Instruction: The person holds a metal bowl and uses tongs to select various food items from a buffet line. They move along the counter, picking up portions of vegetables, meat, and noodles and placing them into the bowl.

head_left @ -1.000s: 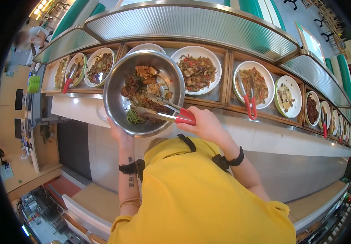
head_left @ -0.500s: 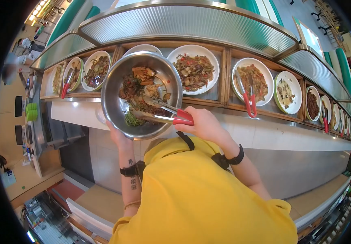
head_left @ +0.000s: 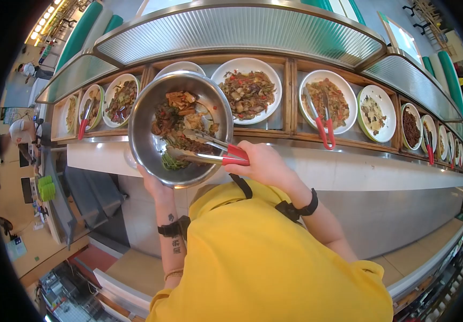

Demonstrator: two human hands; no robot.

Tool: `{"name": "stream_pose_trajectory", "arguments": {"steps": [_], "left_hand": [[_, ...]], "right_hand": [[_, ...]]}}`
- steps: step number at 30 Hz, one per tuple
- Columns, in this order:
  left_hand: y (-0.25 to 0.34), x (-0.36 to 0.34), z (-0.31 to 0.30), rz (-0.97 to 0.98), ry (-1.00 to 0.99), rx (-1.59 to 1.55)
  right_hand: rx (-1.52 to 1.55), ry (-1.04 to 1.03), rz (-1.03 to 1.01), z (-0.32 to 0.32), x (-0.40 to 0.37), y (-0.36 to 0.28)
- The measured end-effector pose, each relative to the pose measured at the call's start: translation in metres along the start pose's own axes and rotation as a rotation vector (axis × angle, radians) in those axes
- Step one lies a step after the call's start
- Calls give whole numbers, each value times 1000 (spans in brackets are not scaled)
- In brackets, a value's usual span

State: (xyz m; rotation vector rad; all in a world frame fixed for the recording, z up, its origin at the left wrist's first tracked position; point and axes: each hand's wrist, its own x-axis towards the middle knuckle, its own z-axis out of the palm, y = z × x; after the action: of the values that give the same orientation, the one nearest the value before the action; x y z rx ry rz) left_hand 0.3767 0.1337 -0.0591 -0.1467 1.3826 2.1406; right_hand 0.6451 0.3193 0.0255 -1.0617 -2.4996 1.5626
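Observation:
A steel bowl (head_left: 223, 115) holds mixed cooked food (head_left: 180, 123), with a green clump near its lower edge. My left hand (head_left: 155, 185) grips the bowl's lower left rim; part of its fingers is hidden beneath. My right hand (head_left: 261, 161) is closed round the red handles of metal tongs (head_left: 236, 155), whose tips rest among the food inside the bowl. Just right of the bowl lies a white plate of cooked meat and vegetables (head_left: 247, 91). Behind the bowl's far edge another white plate (head_left: 180, 67) is mostly covered.
Further plates of food stand in a wooden-framed counter (head_left: 290, 102), some with red-handled tongs (head_left: 325, 126) on them. A ribbed glass guard (head_left: 236, 32) runs along the far side. Two people (head_left: 25, 131) are at the far left.
The view has shifted a little along the counter, so the plates sit slightly further left. A second person has come into view at the left. My hands keep their holds.

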Motion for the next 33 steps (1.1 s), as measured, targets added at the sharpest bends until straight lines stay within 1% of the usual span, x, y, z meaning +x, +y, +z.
{"name": "stream_pose_trajectory", "arguments": {"steps": [4, 19, 31, 33], "left_hand": [[2, -3, 5, -26, 66, 9], [-2, 2, -3, -13, 47, -1], [1, -1, 5, -12, 96, 30], [0, 0, 3, -6, 63, 13]], "right_hand": [[27, 15, -10, 2, 0, 2], [-4, 0, 0, 2, 1, 4], [6, -2, -6, 1, 2, 4], [9, 3, -7, 1, 2, 4]]}}
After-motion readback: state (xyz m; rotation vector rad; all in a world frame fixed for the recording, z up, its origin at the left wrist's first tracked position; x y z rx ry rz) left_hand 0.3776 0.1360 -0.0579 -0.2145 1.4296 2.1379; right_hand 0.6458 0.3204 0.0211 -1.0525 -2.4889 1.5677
